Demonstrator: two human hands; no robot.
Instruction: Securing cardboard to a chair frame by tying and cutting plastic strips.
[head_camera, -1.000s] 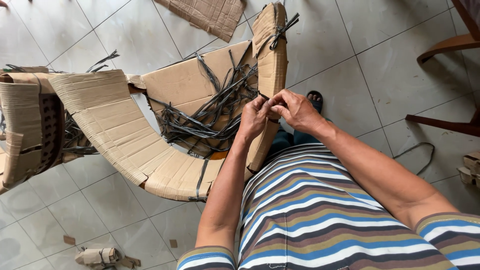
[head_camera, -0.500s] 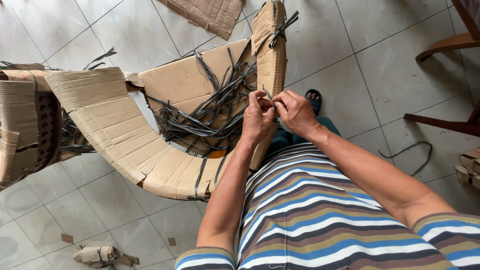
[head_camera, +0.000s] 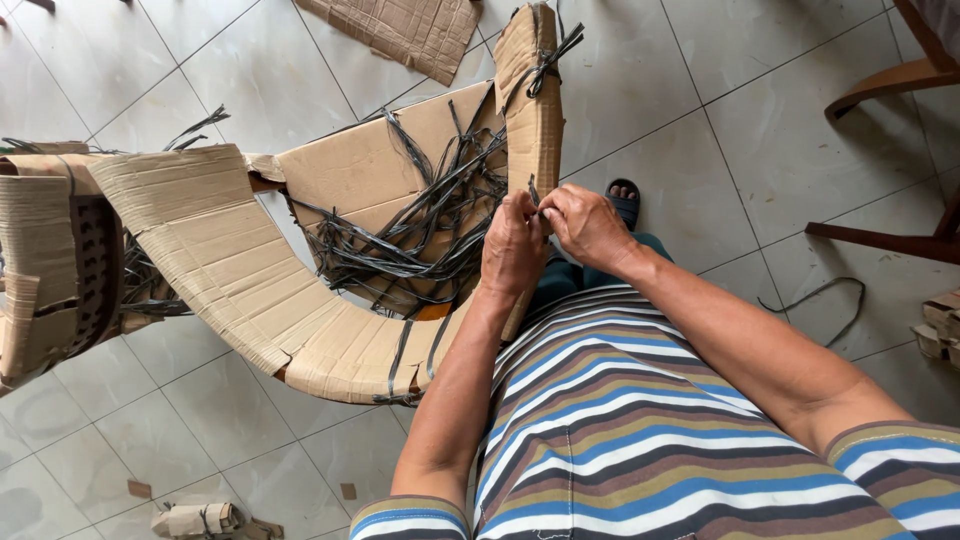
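A piece of furniture wrapped in brown cardboard (head_camera: 230, 270) lies on the tiled floor, bound with dark plastic straps (head_camera: 420, 230). One upright cardboard-wrapped part (head_camera: 535, 110) stands in front of me. My left hand (head_camera: 512, 245) and my right hand (head_camera: 585, 225) meet at this part's lower edge. Both pinch a thin dark strap end (head_camera: 535, 195) between their fingertips. The strap's far end is hidden behind my fingers.
A loose cardboard sheet (head_camera: 400, 30) lies at the top. A wooden chair leg (head_camera: 900, 80) and rail stand at the right. A loose dark strap (head_camera: 830, 300) curls on the tiles. A small cardboard roll (head_camera: 195, 520) lies bottom left. My sandalled foot (head_camera: 625, 200) shows.
My hands have stayed at the same spot on the upright part. The fingers have shifted slightly on the strap, and the left hand has turned a little.
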